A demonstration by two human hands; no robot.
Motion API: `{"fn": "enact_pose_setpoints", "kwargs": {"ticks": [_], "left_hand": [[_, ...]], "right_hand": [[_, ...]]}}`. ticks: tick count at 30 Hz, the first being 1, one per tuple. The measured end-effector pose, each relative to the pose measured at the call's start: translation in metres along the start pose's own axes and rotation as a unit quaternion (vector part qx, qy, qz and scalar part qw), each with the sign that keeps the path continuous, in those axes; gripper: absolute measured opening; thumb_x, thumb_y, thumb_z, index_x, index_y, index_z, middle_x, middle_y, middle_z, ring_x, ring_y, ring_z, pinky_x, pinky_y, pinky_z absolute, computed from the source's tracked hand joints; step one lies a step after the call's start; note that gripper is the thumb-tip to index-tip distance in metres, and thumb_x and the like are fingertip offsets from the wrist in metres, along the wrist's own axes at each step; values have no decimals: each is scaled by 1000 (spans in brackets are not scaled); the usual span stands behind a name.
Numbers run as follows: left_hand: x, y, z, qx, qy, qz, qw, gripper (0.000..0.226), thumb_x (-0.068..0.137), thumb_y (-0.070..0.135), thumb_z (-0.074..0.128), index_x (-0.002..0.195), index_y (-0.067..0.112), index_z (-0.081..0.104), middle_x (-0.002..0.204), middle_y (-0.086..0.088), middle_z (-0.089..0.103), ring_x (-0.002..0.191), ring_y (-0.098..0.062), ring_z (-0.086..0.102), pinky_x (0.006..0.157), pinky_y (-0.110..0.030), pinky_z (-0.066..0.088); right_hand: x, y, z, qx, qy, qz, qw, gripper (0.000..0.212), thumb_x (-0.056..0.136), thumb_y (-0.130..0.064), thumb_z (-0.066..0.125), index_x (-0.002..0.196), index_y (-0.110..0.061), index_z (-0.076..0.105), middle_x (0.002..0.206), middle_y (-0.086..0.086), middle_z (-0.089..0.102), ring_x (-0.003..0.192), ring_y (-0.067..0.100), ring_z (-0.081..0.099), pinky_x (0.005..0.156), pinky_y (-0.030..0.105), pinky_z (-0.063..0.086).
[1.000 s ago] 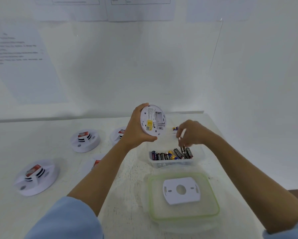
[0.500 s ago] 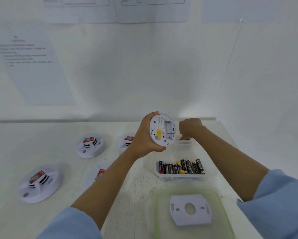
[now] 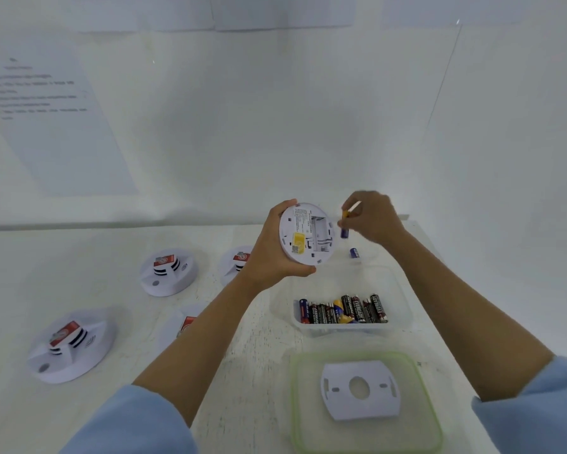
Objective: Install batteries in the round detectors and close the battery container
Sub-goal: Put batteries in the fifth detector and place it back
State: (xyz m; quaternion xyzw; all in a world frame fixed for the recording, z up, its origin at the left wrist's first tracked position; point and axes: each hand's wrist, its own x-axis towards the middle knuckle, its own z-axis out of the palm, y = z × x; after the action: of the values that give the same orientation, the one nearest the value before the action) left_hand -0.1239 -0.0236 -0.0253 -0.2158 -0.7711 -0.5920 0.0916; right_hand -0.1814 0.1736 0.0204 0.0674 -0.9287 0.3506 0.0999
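Note:
My left hand [image 3: 275, 253] holds a round white detector [image 3: 306, 234] up above the table, its back with the empty battery bay turned toward me. Just right of the detector's rim, my right hand [image 3: 372, 219] pinches a blue and yellow battery [image 3: 344, 228] upright. Another blue battery [image 3: 354, 252] lies on the table behind the clear battery container [image 3: 403, 309]. The container stands uncovered with several batteries [image 3: 344, 311] in a row. Its green-rimmed lid [image 3: 295, 398] lies nearer to me, with a white mounting plate [image 3: 360, 389] on it.
Other round detectors rest on the white table: one at the left front [image 3: 70, 345], one further back [image 3: 168, 271], one behind my left wrist [image 3: 236, 262] and one partly under my left forearm [image 3: 182, 322]. White walls with paper sheets close the back and right.
My right hand left the container, reached behind it and has come up beside the detector with a battery. The left hand keeps the detector raised. My view has tilted down a little.

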Motion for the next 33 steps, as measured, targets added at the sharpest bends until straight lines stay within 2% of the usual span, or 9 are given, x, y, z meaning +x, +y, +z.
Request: {"fn": "enact_pose_setpoints", "kwargs": {"ticks": [3, 6, 8, 11, 17, 22, 25, 28, 33], "left_hand": [[-2, 3, 2, -13, 2, -3, 1000, 99, 50, 5, 82, 131, 23, 28, 128, 10, 41, 117, -1, 45, 89, -21, 50], [-4, 5, 4, -24, 3, 2, 1000, 98, 50, 3, 82, 130, 22, 28, 126, 9, 41, 113, 5, 46, 85, -15, 49], [-6, 7, 5, -37, 2, 4, 999, 100, 49, 2, 81, 131, 21, 27, 127, 5, 42, 112, 2, 48, 84, -19, 50], [-8, 10, 8, -48, 0, 10, 999, 101, 49, 1, 81, 132, 20, 27, 128, 3, 42, 112, 0, 51, 83, -21, 52], [-12, 16, 9, -59, 2, 15, 998, 98, 50, 1, 81, 130, 22, 28, 127, 6, 42, 111, 3, 50, 80, -17, 51], [-12, 19, 8, -71, 8, 22, 997, 98, 50, -1, 80, 130, 19, 28, 126, 6, 41, 109, 5, 51, 80, -16, 51], [-12, 20, 7, -93, 9, 20, 995, 100, 48, -5, 78, 131, 18, 27, 124, 7, 43, 108, 4, 52, 79, -18, 51], [-13, 18, 6, -108, 9, 15, 994, 99, 48, -8, 77, 130, 17, 28, 121, 8, 46, 105, 4, 55, 78, -18, 52], [-14, 17, 6, -108, -1, 7, 994, 98, 50, -5, 78, 131, 20, 28, 124, 5, 44, 106, 5, 53, 77, -18, 52]], "right_hand": [[-14, -11, -18, 179, 68, 1, 982, 20, 70, -12, 77, 80, -11, 60, 68, 7, 66, 49, -2, 58, 64, 20, 49], [-32, -29, -25, 267, 34, -13, 963, 20, 70, -6, 77, 79, -13, 60, 71, 12, 67, 60, 14, 64, 66, 26, 52], [-42, -38, -20, 230, 6, -37, 972, 21, 69, -7, 78, 80, -12, 61, 67, 3, 66, 56, 7, 62, 60, 21, 51], [-54, -44, -10, 141, 26, -81, 986, 21, 68, -16, 80, 81, -15, 63, 66, -9, 62, 51, -4, 56, 57, 12, 48], [-67, -48, -11, 148, 45, -107, 982, 23, 71, -14, 78, 88, -16, 63, 69, -10, 61, 54, 1, 58, 54, 11, 49], [-77, -51, -12, 176, 58, -148, 971, 22, 73, -1, 73, 91, -9, 65, 75, -11, 62, 64, -6, 62, 63, 9, 52], [-83, -45, -11, 155, 65, -220, 961, 13, 73, 6, 70, 83, -2, 67, 79, -1, 66, 75, 5, 65, 70, 13, 53], [-86, -36, -11, 105, 23, -254, 961, 16, 71, 5, 72, 86, -2, 69, 88, 11, 69, 79, 13, 62, 78, 20, 54], [-87, -30, -14, 58, -18, -275, 960, 23, 77, -2, 69, 100, 0, 70, 106, 11, 68, 94, 9, 61, 88, 11, 47]]}}
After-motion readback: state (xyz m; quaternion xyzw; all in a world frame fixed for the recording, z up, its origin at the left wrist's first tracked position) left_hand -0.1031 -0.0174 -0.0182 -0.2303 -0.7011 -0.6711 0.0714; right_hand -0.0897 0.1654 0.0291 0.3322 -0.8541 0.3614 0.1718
